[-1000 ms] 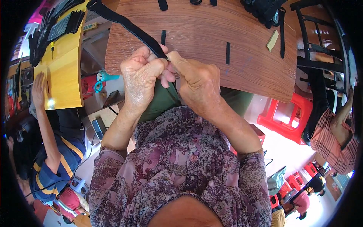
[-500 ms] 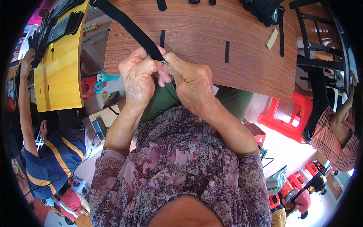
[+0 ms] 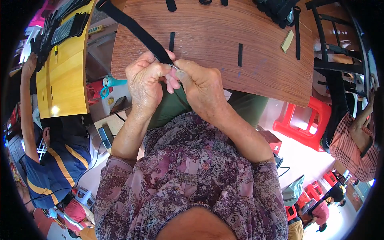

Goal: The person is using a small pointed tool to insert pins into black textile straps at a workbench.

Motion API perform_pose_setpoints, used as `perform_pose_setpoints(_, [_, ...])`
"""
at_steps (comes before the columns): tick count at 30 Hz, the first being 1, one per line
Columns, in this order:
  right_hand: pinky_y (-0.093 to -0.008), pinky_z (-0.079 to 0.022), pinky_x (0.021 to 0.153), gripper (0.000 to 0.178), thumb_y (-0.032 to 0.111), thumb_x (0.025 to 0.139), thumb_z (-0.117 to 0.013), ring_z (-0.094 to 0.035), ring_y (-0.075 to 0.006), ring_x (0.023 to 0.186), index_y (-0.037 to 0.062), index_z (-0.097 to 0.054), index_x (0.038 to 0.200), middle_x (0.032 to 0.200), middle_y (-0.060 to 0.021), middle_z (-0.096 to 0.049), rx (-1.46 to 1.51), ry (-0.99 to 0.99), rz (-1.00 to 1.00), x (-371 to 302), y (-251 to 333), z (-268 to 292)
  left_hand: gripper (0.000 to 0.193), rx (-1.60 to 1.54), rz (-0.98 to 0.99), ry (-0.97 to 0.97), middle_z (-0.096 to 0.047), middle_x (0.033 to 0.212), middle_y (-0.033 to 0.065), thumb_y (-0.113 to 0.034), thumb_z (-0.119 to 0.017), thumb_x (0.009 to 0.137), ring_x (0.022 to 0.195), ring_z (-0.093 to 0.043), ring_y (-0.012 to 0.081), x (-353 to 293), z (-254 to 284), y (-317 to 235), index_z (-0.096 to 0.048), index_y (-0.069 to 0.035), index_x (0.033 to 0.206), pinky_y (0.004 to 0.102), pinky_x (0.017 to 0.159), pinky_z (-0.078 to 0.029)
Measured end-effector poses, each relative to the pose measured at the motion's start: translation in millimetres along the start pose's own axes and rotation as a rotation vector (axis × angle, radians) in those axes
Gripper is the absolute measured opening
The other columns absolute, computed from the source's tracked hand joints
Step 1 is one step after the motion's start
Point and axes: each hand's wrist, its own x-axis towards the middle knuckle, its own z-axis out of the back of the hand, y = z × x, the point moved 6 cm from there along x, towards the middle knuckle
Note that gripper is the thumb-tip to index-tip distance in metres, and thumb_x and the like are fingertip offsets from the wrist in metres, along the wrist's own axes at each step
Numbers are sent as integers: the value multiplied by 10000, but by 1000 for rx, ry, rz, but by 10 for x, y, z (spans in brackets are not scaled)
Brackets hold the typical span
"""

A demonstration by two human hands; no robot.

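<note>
A long black fabric strap (image 3: pixel 138 33) runs from the upper left down into my two hands, which meet over the near edge of the brown table. My left hand (image 3: pixel 145 82) is closed, pinching the strap's lower end between thumb and fingers. Against it, my right hand (image 3: pixel 205 86) is closed too, its thumb and forefinger pressed on a small shiny metal piece (image 3: pixel 175 67) at the strap's end. The fingers partly hide that piece, so its exact shape does not show. The strap's far end has a rounded loop.
On the brown table (image 3: pixel 208 40) lie short black strips (image 3: pixel 240 55), a yellowish block (image 3: pixel 287 41), another black strap (image 3: pixel 298 34) and a dark heap (image 3: pixel 278 12). Left stands a yellow table (image 3: pixel 66 92) with black gloves; a co-worker's arm (image 3: pixel 27 104) reaches there. A red stool (image 3: pixel 298 124) stands right.
My right thumb and forefinger have shifted slightly, and more of the metal piece shows between my hands. My left hand keeps its pinch on the strap.
</note>
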Motion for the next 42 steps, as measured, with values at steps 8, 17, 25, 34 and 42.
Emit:
perform_pose_setpoints(8, [-373,-460,448,456,48,681,-623,-585,-247,497,130,-600,1129,573,-81,-561,-514,-113,212,4,171,72,183,-78,-129,-83,-587,617,146,30,-464,722,455,-566,203,29,-45,-12,-544,100,870,250,389,-429])
perform_pose_setpoints(17, [-378,-446,428,471,45,664,-614,-564,-224,460,158,-620,1121,544,-57,-556,-157,-214,241,26,-32,35,179,-88,-158,-90,-579,606,138,41,-458,721,443,-555,196,50,-68,-28,-546,93,869,251,383,-418])
perform_pose_setpoints(25, [-345,-429,420,393,-17,713,-579,-541,-190,444,136,-655,1067,541,-60,-550,81,-272,227,55,-105,-1,191,-126,-176,-95,-577,609,137,34,-469,713,437,-545,200,84,-79,-2,-544,92,878,260,386,-412])
perform_pose_setpoints(34, [-199,-322,431,103,65,857,-575,-420,-31,501,-15,-639,862,542,28,-475,144,-235,-101,221,-110,411,271,-157,98,12,-605,629,210,8,-460,678,400,-544,231,-57,-157,155,-550,102,915,260,357,-413])
perform_pose_setpoints(42, [-332,-444,487,184,123,767,-640,-583,-227,552,14,-572,899,630,-113,-579,56,-112,137,98,179,353,229,-113,20,29,-605,648,174,-17,-468,742,429,-569,211,-15,-163,-42,-560,112,907,244,357,-410])
